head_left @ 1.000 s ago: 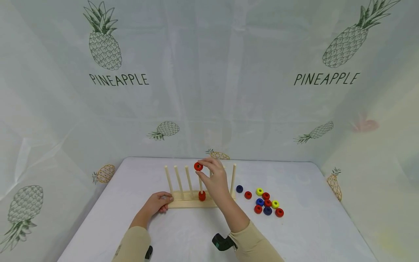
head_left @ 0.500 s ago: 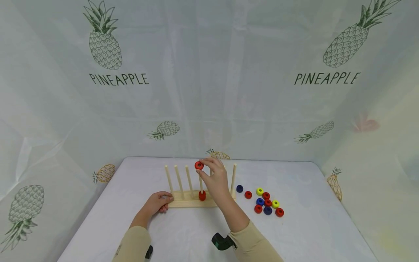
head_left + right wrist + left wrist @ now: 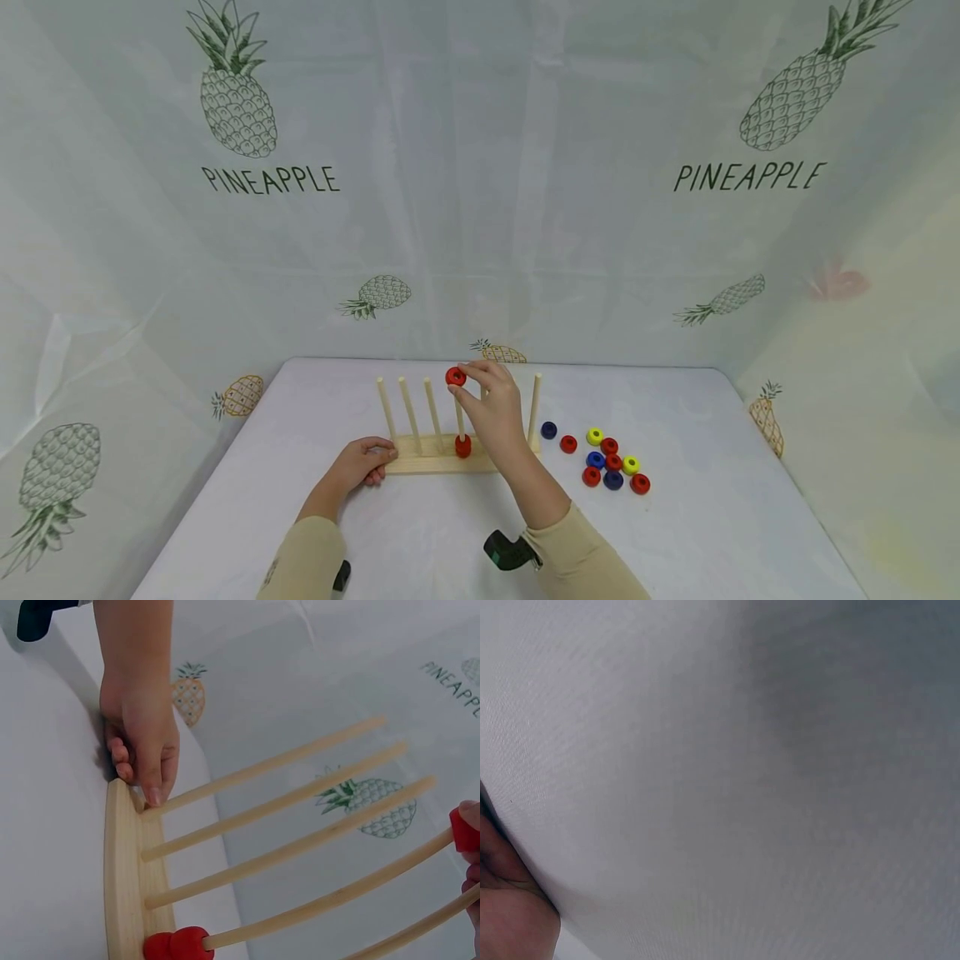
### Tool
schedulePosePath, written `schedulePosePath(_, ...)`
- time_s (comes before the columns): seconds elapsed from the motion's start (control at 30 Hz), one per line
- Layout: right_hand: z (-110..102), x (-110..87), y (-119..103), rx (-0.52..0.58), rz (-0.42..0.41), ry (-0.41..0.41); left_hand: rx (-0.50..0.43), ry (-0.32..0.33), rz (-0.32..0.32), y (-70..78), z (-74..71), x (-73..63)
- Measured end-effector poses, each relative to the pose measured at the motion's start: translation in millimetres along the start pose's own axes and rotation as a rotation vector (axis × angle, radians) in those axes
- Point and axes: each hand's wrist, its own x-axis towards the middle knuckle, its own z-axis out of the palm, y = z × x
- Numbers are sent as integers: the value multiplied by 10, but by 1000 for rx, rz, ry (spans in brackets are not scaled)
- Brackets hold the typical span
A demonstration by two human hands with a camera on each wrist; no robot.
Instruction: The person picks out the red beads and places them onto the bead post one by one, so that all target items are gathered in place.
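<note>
On the bench (image 3: pixel 675 408), a long pale-wood base (image 3: pixel 442 467) parallels the far edge, left hand (image 3: pixel 360 463) gripping its left end; right hand (image 3: pixel 495 412) pinches a round red ring (image 3: pixel 455 377) at the tip of an upright wooden peg (image 3: pixel 460 419), threading unclear.

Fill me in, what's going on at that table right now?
A person's right hand pinches a red ring at the tip of the fourth peg from the left on a wooden rack; I can't tell whether it is threaded on. Two red rings sit at the foot of that peg. The left hand holds the rack's left end. The three leftmost pegs are bare. Loose red, blue and yellow rings lie on the table, right of the rack.
</note>
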Motion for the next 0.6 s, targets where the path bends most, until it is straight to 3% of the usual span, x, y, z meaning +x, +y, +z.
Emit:
schedulePosePath(0.3,1,25,-29,-28,82,-37,4,-3,9,29,2,-27)
schedulePosePath(0.6,12,14,-39,-99,113,-80,5,-1,1,48,3,-17)
